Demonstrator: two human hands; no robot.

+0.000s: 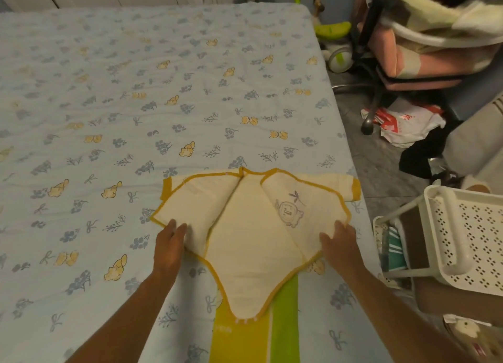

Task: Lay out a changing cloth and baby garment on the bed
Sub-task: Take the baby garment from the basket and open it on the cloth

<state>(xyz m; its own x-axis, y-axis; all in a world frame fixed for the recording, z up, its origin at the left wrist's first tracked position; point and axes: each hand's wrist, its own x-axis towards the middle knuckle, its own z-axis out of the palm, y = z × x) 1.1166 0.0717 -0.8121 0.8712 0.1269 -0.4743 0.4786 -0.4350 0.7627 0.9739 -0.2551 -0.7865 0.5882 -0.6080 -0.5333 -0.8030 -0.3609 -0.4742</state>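
From the head camera we look down on a bed (136, 90) covered with a pale blue sheet printed with small flowers, bows and yellow animals. Near its lower right part we see a cream baby garment (245, 234) with mustard-yellow trim, lying on its back with both front flaps spread open to the sides, so the plain inner lining shows down the middle. The right flap carries a faint printed round emblem with a sprig above it. One short sleeve with a mustard cuff points toward the right edge of the bed; the other cuff shows at the upper left of the garment. The crotch tab, with small snaps along its edge, lies on top of a striped changing cloth (283, 324) in yellow and green, which runs out from under the garment toward us.

Our left hand (170, 243) rests with fingers spread flat on the lower edge of the left flap, pressing it rather than gripping. Our right hand (339, 243) lies likewise open on the lower edge of the right flap.

Beside the bed on the right we see a white perforated basket (468, 234), a rolling chair (408, 63) and a plastic bag (408, 126) on the floor.
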